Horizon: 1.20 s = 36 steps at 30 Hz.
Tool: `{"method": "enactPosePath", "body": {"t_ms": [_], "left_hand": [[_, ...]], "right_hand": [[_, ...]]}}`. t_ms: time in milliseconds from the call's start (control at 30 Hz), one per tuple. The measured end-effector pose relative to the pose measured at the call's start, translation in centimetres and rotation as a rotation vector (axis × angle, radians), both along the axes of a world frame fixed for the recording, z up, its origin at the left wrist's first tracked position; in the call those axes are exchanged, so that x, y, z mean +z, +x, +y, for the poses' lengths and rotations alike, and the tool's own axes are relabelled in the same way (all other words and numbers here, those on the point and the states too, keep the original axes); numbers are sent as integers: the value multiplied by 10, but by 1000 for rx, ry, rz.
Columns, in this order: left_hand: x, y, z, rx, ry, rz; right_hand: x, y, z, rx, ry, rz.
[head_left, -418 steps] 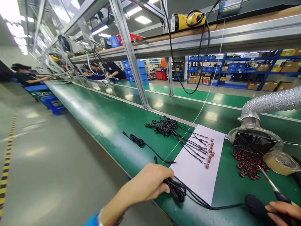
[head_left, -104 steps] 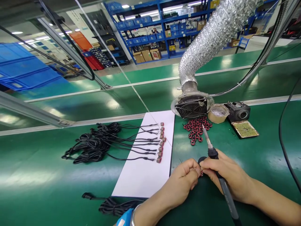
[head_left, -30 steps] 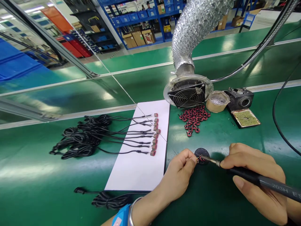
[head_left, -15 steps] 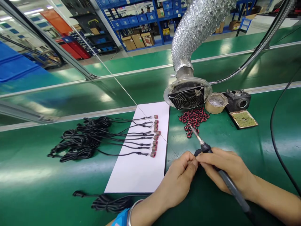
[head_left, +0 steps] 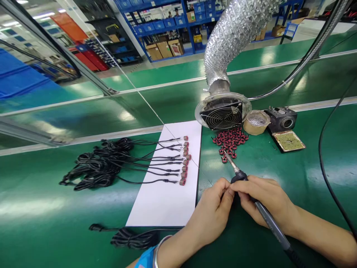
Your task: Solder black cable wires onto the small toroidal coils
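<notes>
My right hand (head_left: 266, 201) is closed around a soldering iron (head_left: 272, 223), whose metal tip points up and away toward a pile of small red-and-black ring coils (head_left: 230, 143). My left hand (head_left: 213, 212) is closed in a pinch, its fingertips meeting those of my right hand. Whatever lies between the fingertips is hidden. A thin pale wire (head_left: 150, 106) slants down from the upper left and ends near my left hand. Left of it, a white sheet (head_left: 161, 204) carries a row of small coil parts (head_left: 184, 168) beside stripped black cable ends (head_left: 167, 181).
Coiled black cables (head_left: 97, 163) lie left of the sheet, and another cable bundle (head_left: 134, 238) sits near my left wrist. A fume extractor fan (head_left: 223, 116) hangs behind the coils. To its right stand a tape-like roll (head_left: 256, 123), an iron stand (head_left: 283, 119) and a sponge tray (head_left: 289, 141).
My right fingers and the soldering iron have shifted slightly left, toward my left hand. The view has moved a little; the coils and cables lie as before.
</notes>
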<state>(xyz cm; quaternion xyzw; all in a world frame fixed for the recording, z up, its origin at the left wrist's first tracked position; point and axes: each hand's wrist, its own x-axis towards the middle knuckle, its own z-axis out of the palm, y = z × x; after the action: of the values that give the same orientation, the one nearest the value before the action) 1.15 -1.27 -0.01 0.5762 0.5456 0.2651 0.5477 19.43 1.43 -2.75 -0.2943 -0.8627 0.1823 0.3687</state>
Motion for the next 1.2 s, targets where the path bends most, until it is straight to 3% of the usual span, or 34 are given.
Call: {"method": "enactPosePath", "body": {"t_ms": [200, 367, 500, 767, 1000, 1200], "left_hand": [[-10, 7, 0, 132, -297, -356], [-10, 11, -2, 160, -490, -482], [-12, 11, -4, 174, -423, -451], [-16, 13, -10, 166, -299, -293], [-14, 16, -11, 178, -263, -193], [-12, 16, -11, 177, -274, -169]], "right_hand": [[2, 0, -1, 9, -45, 53], [1, 0, -4, 24, 2, 25], [6, 2, -3, 30, 26, -24], [49, 34, -13, -112, 29, 112], [37, 52, -43, -70, -189, 139], [35, 49, -41, 13, -206, 161]]}}
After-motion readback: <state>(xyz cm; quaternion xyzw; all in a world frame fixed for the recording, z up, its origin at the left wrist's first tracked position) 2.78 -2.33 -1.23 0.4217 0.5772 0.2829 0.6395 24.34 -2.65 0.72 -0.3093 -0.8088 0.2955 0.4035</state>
